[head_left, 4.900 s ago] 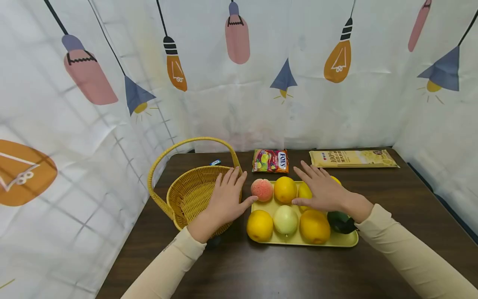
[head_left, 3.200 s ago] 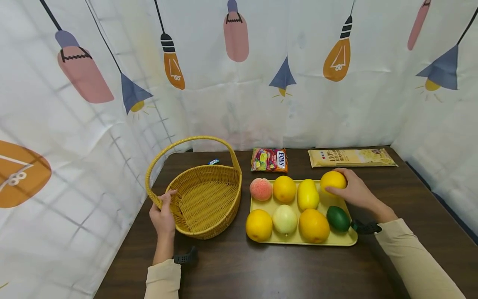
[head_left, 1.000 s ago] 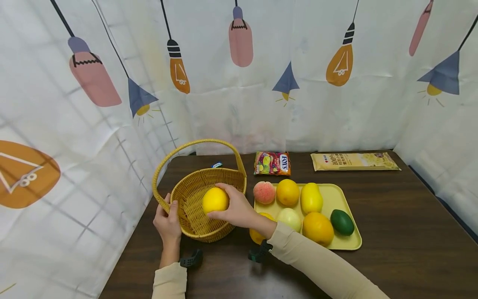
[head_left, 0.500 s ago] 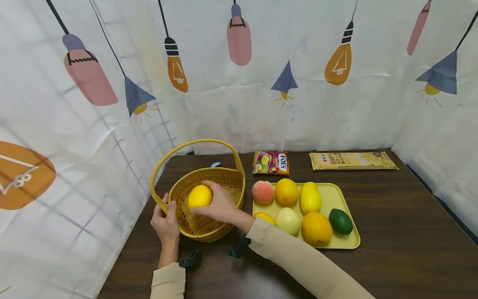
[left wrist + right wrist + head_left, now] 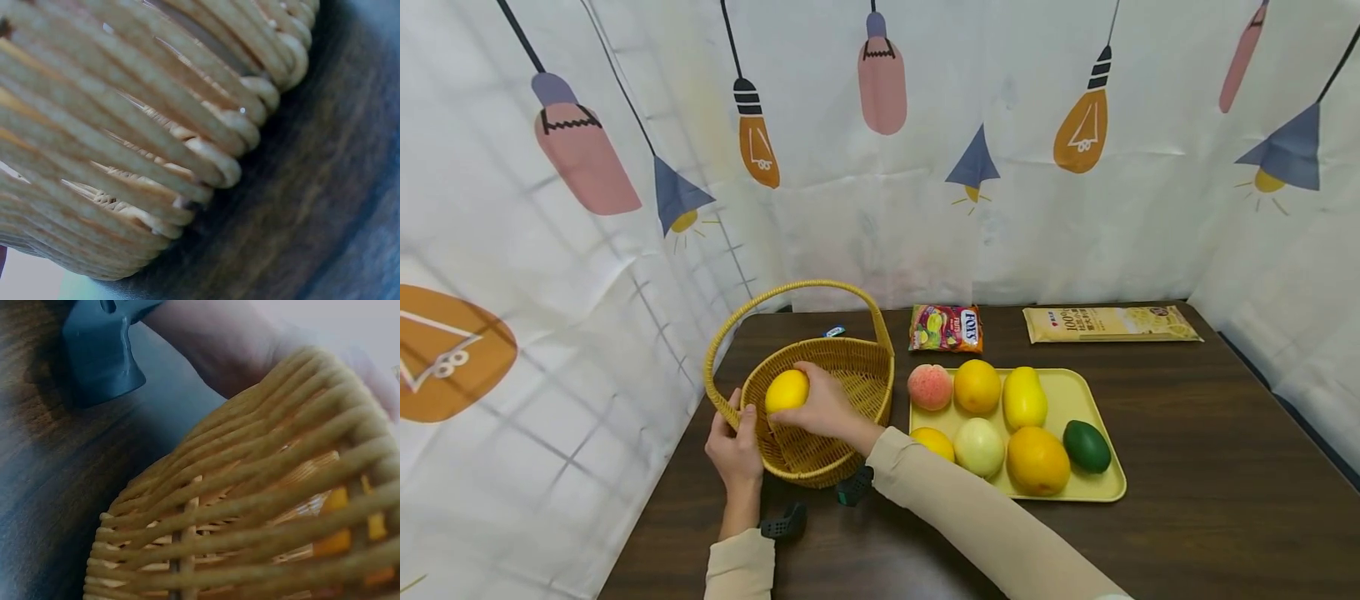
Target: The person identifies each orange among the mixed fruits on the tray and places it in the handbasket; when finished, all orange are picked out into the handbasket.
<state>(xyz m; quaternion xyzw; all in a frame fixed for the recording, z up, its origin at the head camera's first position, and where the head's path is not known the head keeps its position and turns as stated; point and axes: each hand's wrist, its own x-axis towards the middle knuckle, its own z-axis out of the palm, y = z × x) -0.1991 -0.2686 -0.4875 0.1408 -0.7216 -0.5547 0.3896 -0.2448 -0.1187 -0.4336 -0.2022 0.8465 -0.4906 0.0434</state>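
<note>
In the head view, my left hand (image 5: pixel 735 450) grips the left rim of the yellow wicker basket (image 5: pixel 865 387), near the handle's foot. My right hand (image 5: pixel 826 404) reaches inside the basket, holding a yellow lemon-like fruit (image 5: pixel 786 390) between thumb and fingers, close to the left inner wall. Whether the fruit touches the bottom I cannot tell. Woven basket wall (image 5: pixel 125 125) fills much of the left wrist view. Through the weave of the basket (image 5: pixel 250 481) in the right wrist view, a yellow-orange patch (image 5: pixel 334 519) shows; the fingers are hidden there.
A pale yellow tray (image 5: pixel 1093 486) bears several fruits, among them a peach (image 5: pixel 930 387), a pale green round fruit (image 5: pixel 979 447) and a dark green fruit (image 5: pixel 1086 446). Behind lie a candy bag (image 5: pixel 946 328), a long noodle-like packet (image 5: pixel 1112 324) and a small blue wrapper (image 5: pixel 834 331).
My right hand took the yellow fruit from the tray's back right and carried it left into the basket, lately moving further left and lower. My left hand came to grip the basket and stays there.
</note>
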